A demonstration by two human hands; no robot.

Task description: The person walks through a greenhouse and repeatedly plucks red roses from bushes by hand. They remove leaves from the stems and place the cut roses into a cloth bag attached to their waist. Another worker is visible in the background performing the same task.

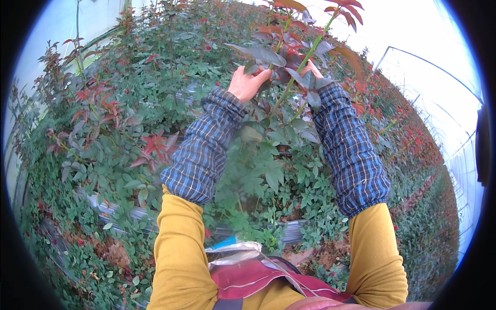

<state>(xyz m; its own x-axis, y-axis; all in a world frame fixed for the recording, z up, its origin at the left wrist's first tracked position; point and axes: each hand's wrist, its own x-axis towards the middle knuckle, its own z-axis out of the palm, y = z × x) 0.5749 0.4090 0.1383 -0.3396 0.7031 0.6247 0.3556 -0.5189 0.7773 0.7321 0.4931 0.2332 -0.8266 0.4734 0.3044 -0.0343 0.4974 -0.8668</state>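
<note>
At twelve o'clock, the left hand (247, 84) is resting beside the rose stem (313, 47), its back toward us and its thumb lying toward one o'clock among dark leaves (267, 54). We are seeing no clear grip there: foliage is covering the fingertips, so we cannot tell how far the fingers are open or what they are holding. The right hand (311, 68) is sitting at one o'clock, mostly behind the stem and its leaves; its finger opening and hold are also escaping us.

The rose stem is slanting from near the centre up toward one o'clock, passing between us and part of the right hand. A thinner shoot (281, 41) is standing just to its left. We are judging that the hands are flanking this growth so both sides can be within touch, and that the arms are raised because the leafy top is standing so high.

Both forearms are wearing plaid sleeve covers (204, 147), probably for guarding against thorns and wet leaves, over a mustard top (178, 232). Toward six o'clock, a maroon apron (248, 279) is covering the body, while dark plastic mulch (294, 232) is lining the soil, presumably for suppressing weeds.
</note>
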